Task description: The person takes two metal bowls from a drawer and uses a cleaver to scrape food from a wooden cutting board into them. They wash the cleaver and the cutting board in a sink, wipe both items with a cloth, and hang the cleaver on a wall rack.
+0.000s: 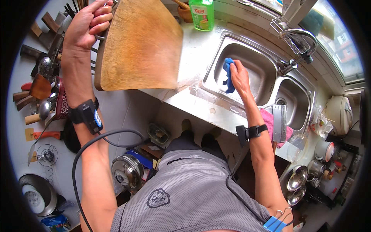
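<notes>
My left hand is raised at the upper left, its fingers curled around a metal handle at the edge of a thick wooden cutting board. Behind that edge show several metal bars; whether the board touches them I cannot tell. The board's far edge is slightly blurred. Over the larger bowl of a steel double sink, my right hand pinches a crumpled blue cloth. A cleaver lies on a pink cloth by the smaller bowl.
A green dish-soap bottle stands behind the sink, near a wooden mortar. The faucet arches over the sink from the window side. Utensils and a red basket hang at left. A rice cooker sits at right. A black cable hangs beside my left arm.
</notes>
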`<state>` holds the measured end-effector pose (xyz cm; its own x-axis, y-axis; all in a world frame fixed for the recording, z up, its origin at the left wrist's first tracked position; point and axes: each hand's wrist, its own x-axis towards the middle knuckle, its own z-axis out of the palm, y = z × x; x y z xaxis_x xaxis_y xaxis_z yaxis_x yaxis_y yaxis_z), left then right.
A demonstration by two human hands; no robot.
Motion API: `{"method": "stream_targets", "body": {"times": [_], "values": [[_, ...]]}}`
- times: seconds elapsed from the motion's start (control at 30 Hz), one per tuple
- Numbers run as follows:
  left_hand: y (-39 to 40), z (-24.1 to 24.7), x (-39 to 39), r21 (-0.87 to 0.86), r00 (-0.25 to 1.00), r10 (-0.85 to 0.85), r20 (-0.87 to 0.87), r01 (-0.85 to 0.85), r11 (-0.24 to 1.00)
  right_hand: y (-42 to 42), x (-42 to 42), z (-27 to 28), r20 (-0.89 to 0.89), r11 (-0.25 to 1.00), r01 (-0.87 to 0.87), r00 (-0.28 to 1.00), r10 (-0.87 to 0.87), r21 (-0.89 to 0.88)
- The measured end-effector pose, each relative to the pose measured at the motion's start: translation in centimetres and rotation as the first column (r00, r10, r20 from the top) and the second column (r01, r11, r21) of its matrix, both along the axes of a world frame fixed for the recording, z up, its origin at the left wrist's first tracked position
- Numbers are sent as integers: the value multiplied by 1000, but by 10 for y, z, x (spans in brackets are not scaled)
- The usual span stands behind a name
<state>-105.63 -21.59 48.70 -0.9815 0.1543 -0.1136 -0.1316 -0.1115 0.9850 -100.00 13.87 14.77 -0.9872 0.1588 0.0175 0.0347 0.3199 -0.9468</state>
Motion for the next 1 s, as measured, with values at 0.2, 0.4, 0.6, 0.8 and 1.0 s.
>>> {"method": "stream_targets", "body": {"times": [0.2, 0.4, 0.6, 0.8, 1.0], "values": [[-29, 10, -53, -365, 984, 118, -135, -160, 917, 35, 24, 0, -22, 999, 26, 999, -27, -28], [-77, -6, -109, -494, 987, 99, -126, -149, 857, 32, 24, -26, 50, 999, -14, 999, 12, 33], [-98, -16, -147, -554, 978, 68, -197, -168, 815, 22, 14, -20, 117, 1000, -24, 993, 24, 3], [-91, -14, -135, -563, 978, 50, -202, -158, 811, 11, 2, -27, 97, 997, -45, 995, 39, 56], [-103, 6, -112, -757, 980, -101, -174, -67, 650, 6, -6, -37, 93, 997, -80, 992, 81, -15]]}}
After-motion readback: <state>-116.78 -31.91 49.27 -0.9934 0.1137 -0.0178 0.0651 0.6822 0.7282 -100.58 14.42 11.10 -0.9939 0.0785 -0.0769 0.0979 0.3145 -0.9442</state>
